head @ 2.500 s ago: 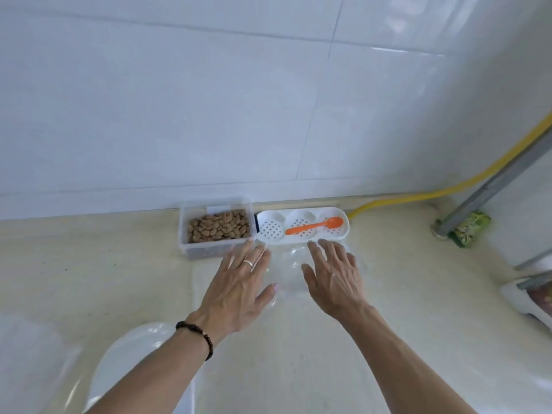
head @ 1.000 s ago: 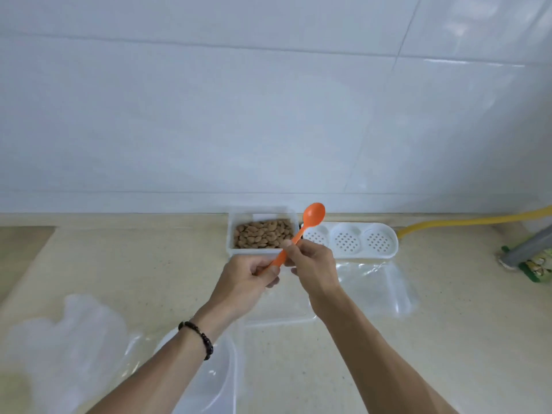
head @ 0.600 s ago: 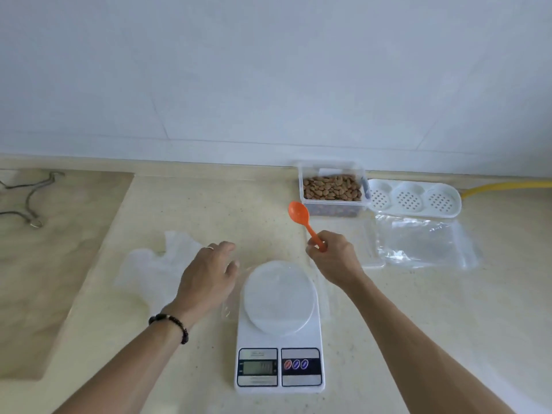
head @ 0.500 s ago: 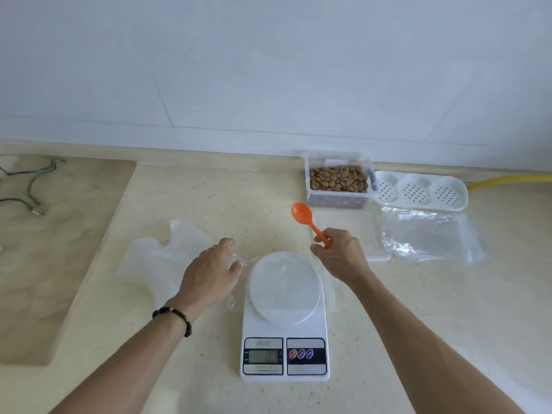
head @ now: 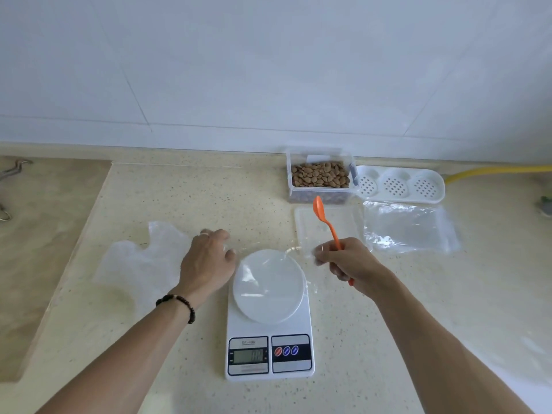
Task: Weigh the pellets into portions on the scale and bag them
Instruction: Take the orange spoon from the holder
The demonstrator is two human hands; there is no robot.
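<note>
A white digital scale (head: pixel 268 358) stands in the middle of the counter, its round platform (head: pixel 268 291) under a clear plastic bag (head: pixel 263 264). My left hand (head: pixel 206 264) pinches the bag's left edge beside the platform. At the platform's right, my right hand (head: pixel 348 261) grips an orange spoon (head: pixel 324 219) by its handle, bowl pointing up and away, and its fingertips touch the bag's right edge. A clear box of brown pellets (head: pixel 321 176) sits open at the back by the wall.
A white perforated tray (head: pixel 400 183) lies right of the pellet box. In front of them are a clear lid (head: pixel 331 225) and a stack of clear bags (head: pixel 409 230). Crumpled thin plastic (head: pixel 140 261) lies to the left. A yellow hose (head: pixel 493 171) runs along the wall.
My right hand took the orange spoon from the tray and brought it down beside the scale. My left hand came to the bag at the platform's left edge.
</note>
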